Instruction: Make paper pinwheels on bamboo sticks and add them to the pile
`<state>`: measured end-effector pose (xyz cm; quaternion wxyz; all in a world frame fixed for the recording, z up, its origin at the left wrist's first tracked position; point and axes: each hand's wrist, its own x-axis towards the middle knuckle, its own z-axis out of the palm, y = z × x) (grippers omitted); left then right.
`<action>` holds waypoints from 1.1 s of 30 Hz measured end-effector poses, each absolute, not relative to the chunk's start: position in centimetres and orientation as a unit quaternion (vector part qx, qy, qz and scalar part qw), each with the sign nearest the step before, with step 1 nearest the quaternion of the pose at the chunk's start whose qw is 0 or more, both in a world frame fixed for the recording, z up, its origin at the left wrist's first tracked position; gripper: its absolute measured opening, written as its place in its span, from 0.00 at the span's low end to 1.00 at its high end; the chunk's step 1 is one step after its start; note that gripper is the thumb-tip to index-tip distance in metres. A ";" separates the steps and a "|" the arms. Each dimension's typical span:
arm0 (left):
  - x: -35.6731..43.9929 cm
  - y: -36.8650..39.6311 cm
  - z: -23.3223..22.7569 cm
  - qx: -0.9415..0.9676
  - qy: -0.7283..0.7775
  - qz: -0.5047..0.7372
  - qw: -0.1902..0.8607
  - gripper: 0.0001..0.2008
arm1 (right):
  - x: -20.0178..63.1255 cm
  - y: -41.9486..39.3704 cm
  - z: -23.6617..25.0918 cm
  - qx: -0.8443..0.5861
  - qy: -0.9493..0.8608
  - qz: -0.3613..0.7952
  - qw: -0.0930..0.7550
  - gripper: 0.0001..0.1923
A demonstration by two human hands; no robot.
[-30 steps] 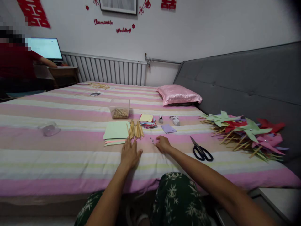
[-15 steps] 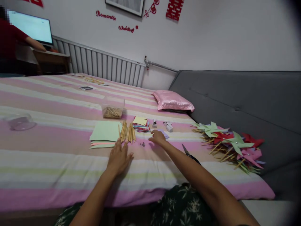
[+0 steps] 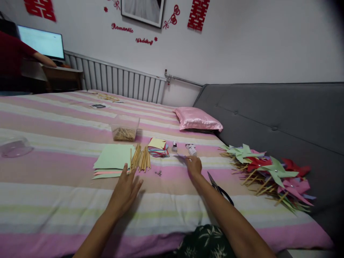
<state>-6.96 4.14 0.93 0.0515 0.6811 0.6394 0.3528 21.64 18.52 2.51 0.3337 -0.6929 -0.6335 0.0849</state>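
Observation:
My left hand [image 3: 124,191] is open over the striped sheet, its fingers apart near a stack of pale green paper [image 3: 112,156] and a row of short wooden sticks [image 3: 144,158]. My right hand [image 3: 194,166] pinches a small piece of purple paper [image 3: 179,156] by its right end. Between the hands lie a few tiny metal bits [image 3: 159,173], too small to name. Behind them is a pile of small coloured paper pieces [image 3: 158,144], yellow on top. A small bottle [image 3: 174,146] and a white item [image 3: 191,149] stand just beyond my right hand.
Scissors [image 3: 220,189] lie right of my right forearm. Several paper pinwheels [image 3: 268,168] are heaped by the grey headboard [image 3: 295,118]. A clear box [image 3: 125,128] of sticks, a clear lid [image 3: 16,147] and a pink pillow [image 3: 198,119] rest on the bed. Another person sits far left.
My right hand has moved right and now lifts the purple paper off the sheet. My left hand has drawn back slightly from the sticks. The view has tilted up a little.

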 end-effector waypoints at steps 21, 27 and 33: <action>-5.7 2.5 6.4 0.205 0.330 0.595 0.703 0.28 | 12.2 7.2 7.6 -0.289 -0.816 0.184 0.466 0.15; -6.8 1.8 7.5 0.202 0.375 0.593 0.683 0.17 | 12.4 6.8 7.1 -0.239 -0.853 0.184 0.427 0.15; -5.8 1.7 6.1 0.266 0.439 0.561 0.649 0.15 | 12.1 5.7 7.1 -0.236 -0.874 0.176 0.386 0.17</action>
